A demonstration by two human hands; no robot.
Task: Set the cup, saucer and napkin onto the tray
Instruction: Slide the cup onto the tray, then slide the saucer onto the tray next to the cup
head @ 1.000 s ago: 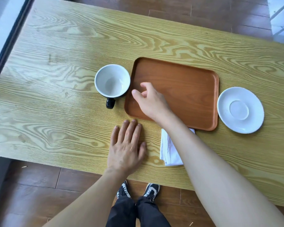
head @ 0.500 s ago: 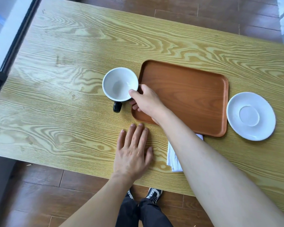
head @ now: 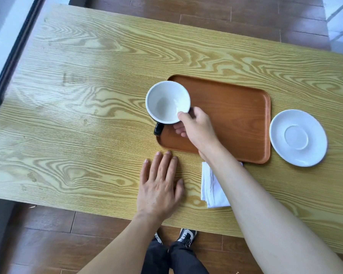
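A cup [head: 166,101], white inside with a black outside and handle, hangs over the left edge of the brown wooden tray [head: 236,115]. My right hand [head: 198,129] grips the cup by its near right rim, thumb on top. The white saucer [head: 298,137] lies on the table just right of the tray. A folded white napkin [head: 211,186] rests on the table in front of the tray, partly hidden under my right forearm. My left hand [head: 159,186] lies flat on the table, fingers spread, holding nothing.
The wood-grain table [head: 87,115] ends close to me, with brown floorboards and my shoes [head: 187,235] beyond its near edge. A dark window frame [head: 10,62] runs along the left side.
My right hand reached left across the tray, took hold of the cup's rim, and has brought the cup rightward over the tray's left edge. My left hand stayed flat.
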